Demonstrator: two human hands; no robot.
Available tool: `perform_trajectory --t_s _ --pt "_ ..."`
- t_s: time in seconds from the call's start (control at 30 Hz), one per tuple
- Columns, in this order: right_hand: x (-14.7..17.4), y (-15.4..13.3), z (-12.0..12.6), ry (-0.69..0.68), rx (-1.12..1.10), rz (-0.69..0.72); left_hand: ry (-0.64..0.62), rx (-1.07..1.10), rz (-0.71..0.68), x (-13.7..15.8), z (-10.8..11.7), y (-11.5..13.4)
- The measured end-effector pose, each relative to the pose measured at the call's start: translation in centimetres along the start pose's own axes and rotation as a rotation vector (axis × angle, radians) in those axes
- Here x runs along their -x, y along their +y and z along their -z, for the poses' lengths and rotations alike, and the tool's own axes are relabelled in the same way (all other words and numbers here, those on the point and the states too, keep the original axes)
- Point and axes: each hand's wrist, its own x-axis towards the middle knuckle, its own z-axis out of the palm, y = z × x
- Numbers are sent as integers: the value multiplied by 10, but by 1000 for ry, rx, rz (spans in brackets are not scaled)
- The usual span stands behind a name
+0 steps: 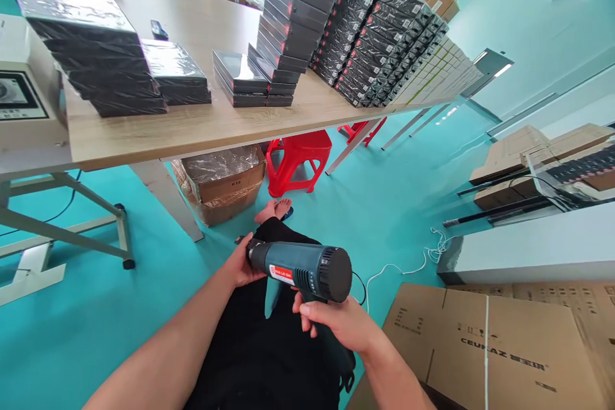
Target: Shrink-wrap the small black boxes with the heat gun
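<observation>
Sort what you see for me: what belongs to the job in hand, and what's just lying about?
In hand, or possibly part of it:
- teal power tool, held by left hand and right hand
- perhaps the film-wrapped black boxes, untouched on the table

Seemingly just lying about:
- red stool
- carton under the table
- strapped carton at right
</observation>
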Motion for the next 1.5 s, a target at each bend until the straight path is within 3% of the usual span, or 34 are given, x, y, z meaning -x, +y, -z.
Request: perform_trajectory --t_s 0.13,0.27,0.37,0.43,0.6,0.8,1.13,1.33,1.5 --pt "1 1 0 97 28 31 19 -2 6 -5 2 0" --pt "1 -1 1 24 9 16 19 -2 2 -5 2 1" --pt "0 1 6 219 -40 81 -40 105 -3 1 3 2" --pt "3 5 13 305 -119 51 -85 187 -7 6 4 3" --pt "20 21 28 289 -252 -27 -156 305 -25 13 4 4" --pt "34 40 26 241 -306 -66 -176 326 -33 8 5 3" --pt "30 34 20 158 -266 -48 -156 291 -26 5 4 2" --pt "18 34 17 229 -210 -6 -131 291 -60 5 6 2" --pt "27 39 20 175 -224 -18 -106 301 -69 3 7 2"
